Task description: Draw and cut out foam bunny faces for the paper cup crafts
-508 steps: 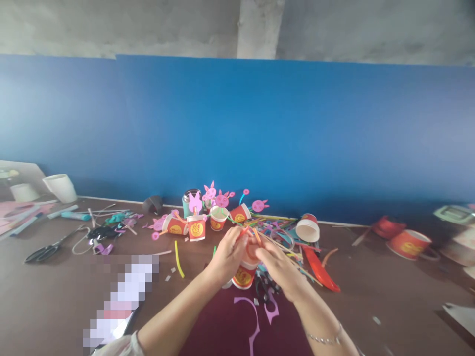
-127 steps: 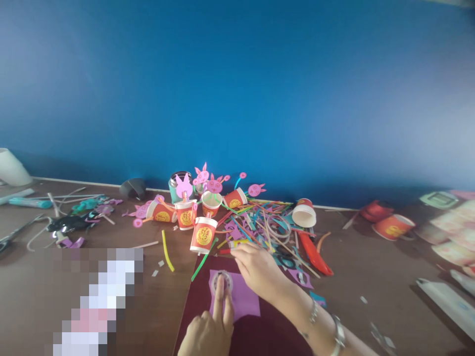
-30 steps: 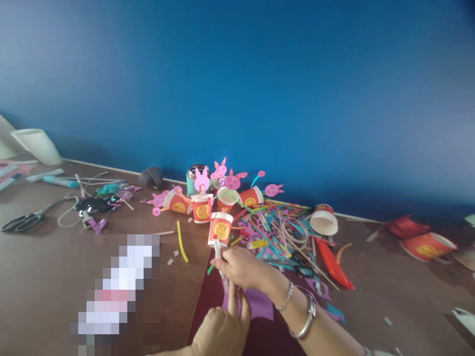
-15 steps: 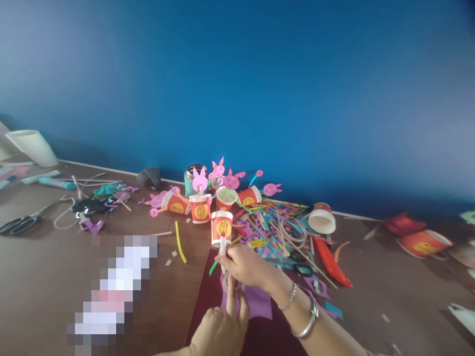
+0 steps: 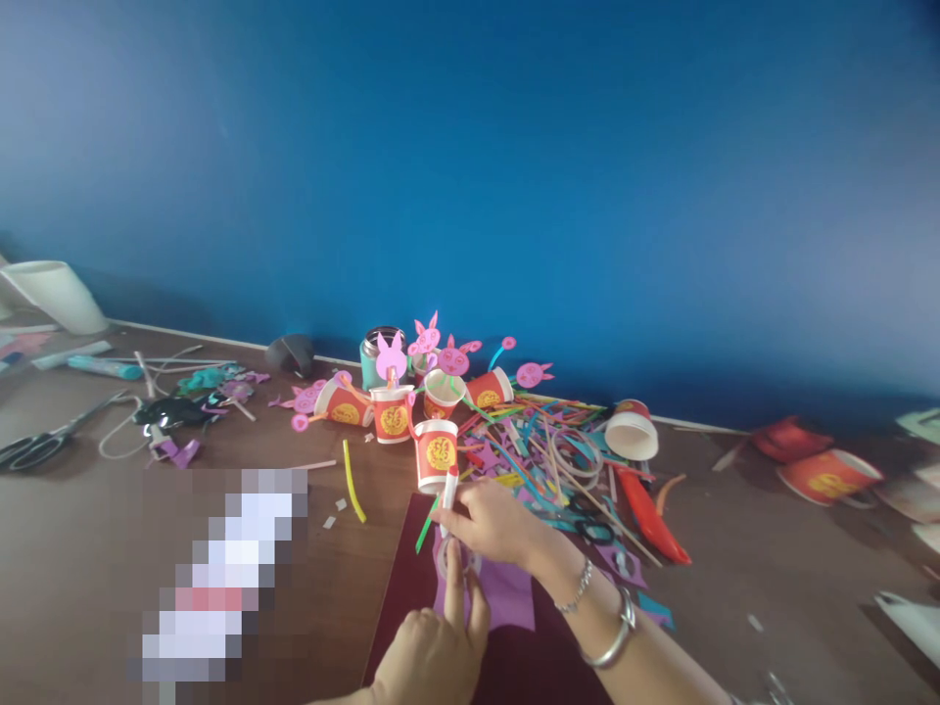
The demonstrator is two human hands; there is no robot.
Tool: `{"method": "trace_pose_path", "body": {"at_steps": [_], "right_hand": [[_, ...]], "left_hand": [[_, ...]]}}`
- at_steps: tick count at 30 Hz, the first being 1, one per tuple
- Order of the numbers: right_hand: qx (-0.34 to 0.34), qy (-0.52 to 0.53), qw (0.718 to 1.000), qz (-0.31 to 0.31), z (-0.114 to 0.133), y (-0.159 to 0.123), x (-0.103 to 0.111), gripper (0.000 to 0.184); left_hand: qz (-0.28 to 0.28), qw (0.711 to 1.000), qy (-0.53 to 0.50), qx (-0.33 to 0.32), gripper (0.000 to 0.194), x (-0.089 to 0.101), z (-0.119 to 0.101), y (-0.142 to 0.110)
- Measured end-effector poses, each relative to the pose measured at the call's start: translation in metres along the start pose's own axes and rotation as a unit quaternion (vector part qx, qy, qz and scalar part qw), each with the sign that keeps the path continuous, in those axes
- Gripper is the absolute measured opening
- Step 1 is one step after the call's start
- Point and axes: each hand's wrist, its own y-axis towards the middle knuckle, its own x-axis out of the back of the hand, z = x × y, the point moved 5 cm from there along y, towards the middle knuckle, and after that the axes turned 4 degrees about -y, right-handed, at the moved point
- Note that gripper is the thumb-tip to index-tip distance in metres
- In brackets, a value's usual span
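Observation:
My right hand (image 5: 489, 524) is closed around a white marker (image 5: 449, 499) with a red end, which slants upward. The marker's lower end meets a small pale ring (image 5: 442, 560) that looks like a tape roll. Beneath the ring lies a purple sheet (image 5: 510, 592), on a dark maroon board (image 5: 411, 578). My left hand (image 5: 433, 646) presses on the ring and sheet with its index and middle fingers stretched out; its other fingers are partly hidden. Just beyond the marker stands a red-and-white paper cup (image 5: 436, 455).
Several paper cups with pink rabbit faces (image 5: 391, 360) stand or lie behind. Coloured strips and scraps (image 5: 543, 446) are heaped to the right, with scissors (image 5: 594, 531) and a red packet (image 5: 653, 514). More scissors (image 5: 44, 446) lie left. A blue wall (image 5: 470, 176) rises behind the table.
The marker has tilted over to the right in my right hand, its lower end still near the ring. My left hand stays on the sheet. The view has shifted slightly.

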Motion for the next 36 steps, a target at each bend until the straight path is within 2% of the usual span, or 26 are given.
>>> {"method": "trace_pose_path", "body": {"at_steps": [7, 14, 21, 27, 31, 36], "right_hand": [[-0.035, 0.007, 0.999, -0.007, -0.008, -0.002, 0.004, 0.033], [-0.039, 0.055, 0.997, -0.036, -0.017, -0.012, 0.008, 0.032], [-0.059, 0.151, 0.982, -0.1, -0.03, -0.032, 0.001, 0.034], [-0.086, 0.169, 0.971, -0.147, -0.035, -0.054, -0.011, 0.033], [-0.109, 0.171, 0.964, -0.172, -0.035, -0.066, -0.017, 0.035], [-0.15, 0.181, 0.952, -0.194, -0.033, -0.079, -0.023, 0.035]], "left_hand": [[-0.004, 1.0, 0.004, 0.006, 0.045, 0.001, 0.0, 0.0], [0.038, 0.999, 0.002, -0.003, 0.043, -0.004, -0.002, 0.001], [0.011, 0.999, -0.02, -0.039, 0.042, -0.009, 0.0, 0.0], [0.067, 0.996, -0.007, -0.057, 0.046, -0.004, 0.003, 0.0], [0.09, 0.994, -0.026, -0.064, 0.055, 0.004, 0.005, 0.002], [0.112, 0.991, -0.041, -0.065, 0.057, 0.005, 0.008, 0.004]]}}
